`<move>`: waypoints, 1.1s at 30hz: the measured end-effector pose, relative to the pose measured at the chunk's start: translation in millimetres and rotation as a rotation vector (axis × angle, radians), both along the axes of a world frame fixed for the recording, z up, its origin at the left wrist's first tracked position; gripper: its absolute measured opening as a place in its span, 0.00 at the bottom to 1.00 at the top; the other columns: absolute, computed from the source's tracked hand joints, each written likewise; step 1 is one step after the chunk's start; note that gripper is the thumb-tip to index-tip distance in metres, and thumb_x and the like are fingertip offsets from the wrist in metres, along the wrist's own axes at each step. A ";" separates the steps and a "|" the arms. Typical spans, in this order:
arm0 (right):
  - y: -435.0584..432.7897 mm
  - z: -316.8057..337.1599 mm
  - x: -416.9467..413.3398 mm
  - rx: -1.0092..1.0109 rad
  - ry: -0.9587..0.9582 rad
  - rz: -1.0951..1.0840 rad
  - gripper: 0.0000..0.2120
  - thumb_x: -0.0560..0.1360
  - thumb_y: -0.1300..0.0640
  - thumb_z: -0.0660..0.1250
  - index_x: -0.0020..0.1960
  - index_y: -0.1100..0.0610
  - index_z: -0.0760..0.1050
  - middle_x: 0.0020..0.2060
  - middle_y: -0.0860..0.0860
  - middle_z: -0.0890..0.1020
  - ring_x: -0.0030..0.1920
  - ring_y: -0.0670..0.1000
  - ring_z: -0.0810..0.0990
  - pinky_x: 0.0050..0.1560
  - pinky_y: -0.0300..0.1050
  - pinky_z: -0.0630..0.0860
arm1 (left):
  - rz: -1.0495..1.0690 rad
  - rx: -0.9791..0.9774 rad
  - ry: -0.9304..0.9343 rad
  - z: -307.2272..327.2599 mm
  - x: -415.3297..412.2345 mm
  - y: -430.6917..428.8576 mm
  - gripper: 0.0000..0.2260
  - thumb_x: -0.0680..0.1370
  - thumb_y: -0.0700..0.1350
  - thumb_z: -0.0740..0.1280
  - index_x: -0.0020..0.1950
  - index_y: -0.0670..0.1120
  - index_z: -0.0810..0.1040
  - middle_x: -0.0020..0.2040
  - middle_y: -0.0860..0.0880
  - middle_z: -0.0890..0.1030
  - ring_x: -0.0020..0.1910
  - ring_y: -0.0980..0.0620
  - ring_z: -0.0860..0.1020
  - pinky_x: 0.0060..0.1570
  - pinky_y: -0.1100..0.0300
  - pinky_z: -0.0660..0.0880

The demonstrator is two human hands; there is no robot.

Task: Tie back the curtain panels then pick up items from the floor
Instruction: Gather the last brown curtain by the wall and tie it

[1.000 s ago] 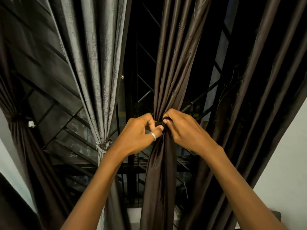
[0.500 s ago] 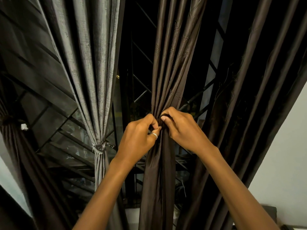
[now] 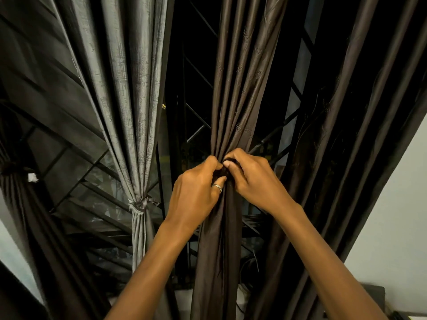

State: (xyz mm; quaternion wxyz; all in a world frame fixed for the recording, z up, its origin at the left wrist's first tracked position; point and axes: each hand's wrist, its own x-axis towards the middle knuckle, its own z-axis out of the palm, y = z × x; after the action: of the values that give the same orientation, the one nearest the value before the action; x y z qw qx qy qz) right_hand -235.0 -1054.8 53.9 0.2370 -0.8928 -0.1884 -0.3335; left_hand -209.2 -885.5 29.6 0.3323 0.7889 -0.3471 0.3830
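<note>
Left hand [image 3: 196, 190] and right hand [image 3: 254, 179] meet, fingers pinched closed.

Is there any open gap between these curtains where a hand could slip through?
Yes: a dark gap lies between the tied grey curtain and the brown curtain, though window bars stand right behind it. It is crowded where the left hand and right hand pinch the brown curtain together. The untied brown folds on the right leave no gap.

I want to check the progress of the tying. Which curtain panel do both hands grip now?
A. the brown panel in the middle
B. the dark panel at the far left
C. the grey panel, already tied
A: the left hand and right hand pinch the gathered brown panel together.
</note>
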 end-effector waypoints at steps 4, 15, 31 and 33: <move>0.2 -2.0 3.2 0.057 0.002 -0.018 0.06 0.84 0.51 0.62 0.56 0.52 0.75 0.42 0.45 0.81 0.42 0.43 0.80 0.40 0.41 0.76 | 0.070 0.016 -0.094 -1.8 -4.7 -1.0 0.06 0.77 0.39 0.72 0.52 0.42 0.78 0.42 0.47 0.82 0.38 0.50 0.81 0.35 0.51 0.79; 5.5 -3.8 4.7 0.259 -0.023 -0.016 0.07 0.81 0.55 0.67 0.50 0.50 0.68 0.30 0.50 0.79 0.28 0.48 0.79 0.30 0.40 0.75 | 0.263 0.129 -0.472 -8.8 -10.1 -0.5 0.03 0.79 0.37 0.71 0.45 0.42 0.84 0.46 0.46 0.85 0.43 0.50 0.82 0.28 0.62 0.77; -4.0 -8.3 7.3 0.375 0.095 0.119 0.02 0.85 0.50 0.58 0.53 0.46 0.67 0.33 0.49 0.80 0.30 0.48 0.82 0.31 0.41 0.79 | 0.372 0.451 -0.090 25.3 -32.1 -12.7 0.06 0.77 0.46 0.67 0.50 0.46 0.81 0.46 0.47 0.72 0.41 0.50 0.76 0.25 0.58 0.61; -4.9 -7.8 5.4 0.364 0.074 0.133 0.02 0.85 0.50 0.59 0.53 0.46 0.67 0.33 0.47 0.80 0.31 0.47 0.82 0.31 0.38 0.77 | 0.314 0.442 -0.047 30.7 -26.8 -14.1 0.09 0.78 0.50 0.64 0.50 0.49 0.82 0.47 0.49 0.71 0.46 0.50 0.76 0.28 0.57 0.67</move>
State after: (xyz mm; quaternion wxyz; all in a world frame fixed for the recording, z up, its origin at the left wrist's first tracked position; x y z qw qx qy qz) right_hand -229.5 -1059.7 46.2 0.4226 -0.8325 -0.1750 -0.3127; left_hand -236.0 -899.6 60.2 0.0807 0.8773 -0.3033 0.3630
